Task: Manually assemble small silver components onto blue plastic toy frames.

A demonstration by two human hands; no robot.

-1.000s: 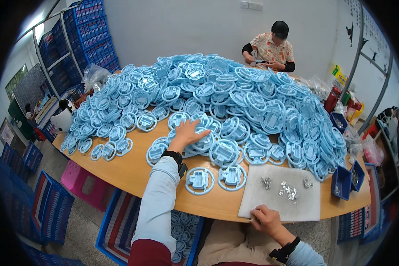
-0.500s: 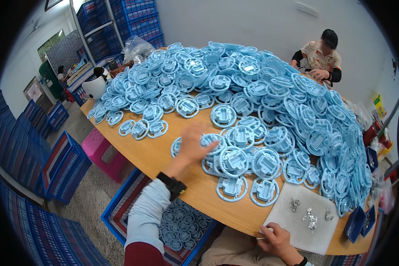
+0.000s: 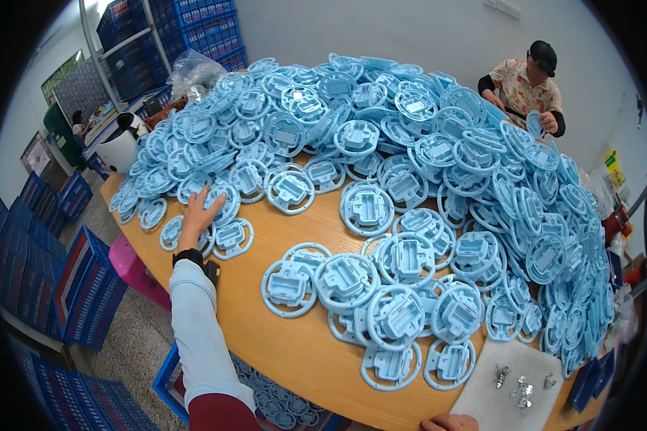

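Observation:
My left hand (image 3: pixel 200 215) reaches out to the left side of the table, fingers spread over a few light blue round plastic parts (image 3: pixel 230 238). Each part is a ring with a boxy socket in its middle. The fingertips rest on or just above a part at the edge of the big pile; contact is hard to tell. My right hand (image 3: pixel 449 422) shows only partly at the bottom edge, by the corner of a white pad (image 3: pixel 485 391); its fingers are mostly cut off. Small shiny metal pieces (image 3: pixel 522 394) lie on that pad in little heaps.
A tall heap of the blue parts (image 3: pixel 381 108) spans the table's far side; a looser group (image 3: pixel 410 258) lies nearer. Blue bins (image 3: pixel 589 381) stand at the right edge. Below is a blue crate (image 3: pixel 167 384). Across the table a person (image 3: pixel 528 90) holds a blue part.
My left hand has moved left and away from me, from the near group to the pile's left edge. The view has shifted, and my right hand is now mostly out of the picture.

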